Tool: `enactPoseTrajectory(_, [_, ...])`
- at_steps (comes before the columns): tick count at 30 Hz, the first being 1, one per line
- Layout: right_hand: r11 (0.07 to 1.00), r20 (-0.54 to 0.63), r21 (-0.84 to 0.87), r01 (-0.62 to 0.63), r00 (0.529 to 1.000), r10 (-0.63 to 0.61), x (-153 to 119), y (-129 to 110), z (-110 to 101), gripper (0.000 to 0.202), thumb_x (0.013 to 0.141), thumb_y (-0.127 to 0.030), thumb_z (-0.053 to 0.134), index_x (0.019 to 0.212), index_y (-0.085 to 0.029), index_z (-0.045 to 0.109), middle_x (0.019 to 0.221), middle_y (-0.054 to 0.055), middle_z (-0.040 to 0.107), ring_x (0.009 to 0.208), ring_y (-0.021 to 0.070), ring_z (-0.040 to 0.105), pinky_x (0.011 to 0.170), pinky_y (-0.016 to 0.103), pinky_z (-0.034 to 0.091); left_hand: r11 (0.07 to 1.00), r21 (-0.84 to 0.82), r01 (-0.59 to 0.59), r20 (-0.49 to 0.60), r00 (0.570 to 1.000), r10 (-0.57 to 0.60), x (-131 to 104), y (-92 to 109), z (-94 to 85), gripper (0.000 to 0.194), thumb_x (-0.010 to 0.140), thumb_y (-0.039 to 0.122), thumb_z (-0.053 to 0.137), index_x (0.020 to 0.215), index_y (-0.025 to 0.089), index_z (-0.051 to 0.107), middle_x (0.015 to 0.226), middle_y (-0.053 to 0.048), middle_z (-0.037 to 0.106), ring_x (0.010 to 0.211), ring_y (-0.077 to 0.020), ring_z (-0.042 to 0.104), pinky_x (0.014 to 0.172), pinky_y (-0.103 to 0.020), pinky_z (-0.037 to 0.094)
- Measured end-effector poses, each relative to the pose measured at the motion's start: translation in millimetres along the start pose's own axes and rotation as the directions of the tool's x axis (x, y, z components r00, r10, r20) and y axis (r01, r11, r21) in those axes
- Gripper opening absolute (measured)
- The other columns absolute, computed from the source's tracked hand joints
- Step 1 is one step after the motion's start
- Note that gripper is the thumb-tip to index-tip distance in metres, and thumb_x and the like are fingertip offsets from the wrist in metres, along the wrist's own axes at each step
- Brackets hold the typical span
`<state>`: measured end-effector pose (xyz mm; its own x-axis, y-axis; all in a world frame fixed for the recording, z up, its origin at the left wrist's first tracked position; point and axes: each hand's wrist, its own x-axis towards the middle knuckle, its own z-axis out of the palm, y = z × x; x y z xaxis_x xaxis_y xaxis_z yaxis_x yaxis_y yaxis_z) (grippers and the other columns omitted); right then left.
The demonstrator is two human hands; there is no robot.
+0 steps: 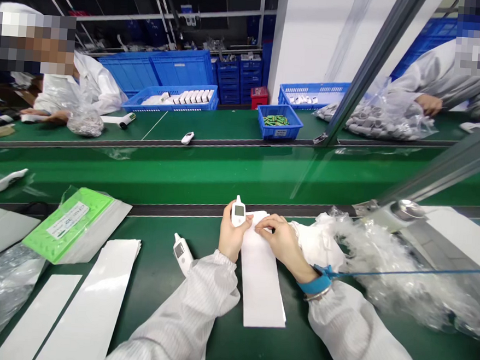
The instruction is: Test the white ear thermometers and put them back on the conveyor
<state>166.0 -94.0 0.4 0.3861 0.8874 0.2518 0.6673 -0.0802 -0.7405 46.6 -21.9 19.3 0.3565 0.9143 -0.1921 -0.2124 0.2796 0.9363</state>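
My left hand [233,235] is wrapped round a white ear thermometer [238,211], its probe tip up and its grey screen facing me. My right hand [279,237] is just to the right, thumb and fingertips drawn together over the upper part of a stack of long white paper strips [262,291]. Whatever is between those fingertips is too small to make out. A second white thermometer [183,254] lies on the green table, left of my left forearm. Around my right wrist is a blue wrist strap [315,284] with a cord running right.
Further white strips [95,301] and a green packet [70,223] lie left. Crumpled clear plastic [398,273] and a metal post [371,68] stand right. Beyond the green conveyor [224,173] are blue bins [279,129] and two co-workers, one at the left [94,82].
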Motion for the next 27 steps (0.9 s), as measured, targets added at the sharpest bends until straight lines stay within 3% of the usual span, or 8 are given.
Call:
enactPoseTrajectory(7, [0.991,0.076,-0.064,0.119,0.991,-0.114,-10,-16,-8,0.012,0.08,-0.011,0.061,0.075,-0.021,0.061,0.086,0.002,0.067,0.087,0.0217,0.058,0.084,0.039,0.044,1.0,-0.006,-0.011,0.006,1.0,0.011,1,-1,-1.3,0.069,0.064,0.017,0.077,0.125,0.018,0.047,0.091,-0.003,0.067,0.092,-0.0217,0.068,0.094,-0.038,0.047])
enactPoseTrajectory(11, [0.995,0.09,-0.041,0.094,0.992,-0.09,-14,-17,-5,0.012,0.084,-0.012,0.06,0.094,-0.02,0.06,0.084,0.002,0.067,0.081,0.0206,0.063,0.077,0.036,0.047,1.0,0.003,-0.014,0.009,1.0,0.014,1,-1,-1.4,0.068,0.064,0.016,0.076,0.126,0.018,0.046,0.094,-0.004,0.067,0.092,-0.0211,0.067,0.092,-0.037,0.047])
enactPoseTrajectory(14, [0.996,0.093,-0.008,0.085,0.992,-0.084,-9,-24,-8,0.006,0.087,-0.015,0.06,0.088,-0.021,0.062,0.083,0.002,0.068,0.08,0.0204,0.063,0.075,0.035,0.047,1.0,0.011,-0.019,0.015,1.0,0.018,0,-1,-1.0,0.067,0.066,0.017,0.075,0.126,0.017,0.045,0.093,-0.004,0.066,0.091,-0.0205,0.066,0.089,-0.035,0.047])
enactPoseTrajectory(18, [0.991,0.107,0.095,0.099,0.988,-0.109,-6,-52,-34,0.01,0.089,-0.018,0.061,0.08,-0.022,0.063,0.083,-0.001,0.069,0.075,0.0152,0.063,0.067,0.027,0.048,0.999,0.011,-0.05,0.05,0.998,0.049,-8,10,2.7,0.065,0.069,0.019,0.076,0.126,0.018,0.045,0.088,-0.002,0.065,0.082,-0.0167,0.064,0.083,-0.031,0.049])
enactPoseTrajectory(21, [0.966,0.151,0.227,0.122,0.976,-0.158,-10,-78,-61,0.01,0.089,-0.019,0.063,0.08,-0.022,0.062,0.076,-0.004,0.067,0.068,0.0127,0.06,0.061,0.024,0.047,0.997,-0.001,-0.078,0.151,0.985,0.077,-26,31,9.1,0.067,0.068,0.018,0.078,0.128,0.02,0.047,0.083,0.001,0.063,0.074,-0.0137,0.062,0.072,-0.026,0.052])
enactPoseTrajectory(23, [0.938,0.084,0.273,0.214,0.966,-0.245,-14,-90,-74,0.011,0.09,-0.018,0.062,0.079,-0.022,0.062,0.082,-0.002,0.067,0.079,0.0141,0.06,0.072,0.027,0.048,0.997,-0.003,-0.076,0.27,0.96,0.074,-43,49,14.5,0.072,0.07,0.018,0.077,0.133,0.023,0.043,0.08,0.003,0.062,0.065,-0.0122,0.06,0.057,-0.022,0.053])
enactPoseTrajectory(27, [0.912,-0.192,0.138,0.387,0.913,-0.359,-17,-99,-86,0.008,0.088,-0.016,0.065,0.082,-0.022,0.063,0.114,0.003,0.063,0.112,0.0194,0.049,0.097,0.035,0.041,0.998,0.059,-0.021,0.453,0.891,-0.008,-73,75,23.4,0.074,0.08,0.022,0.07,0.143,0.025,0.031,0.061,0.007,0.057,0.04,-0.0095,0.05,0.03,-0.017,0.041])
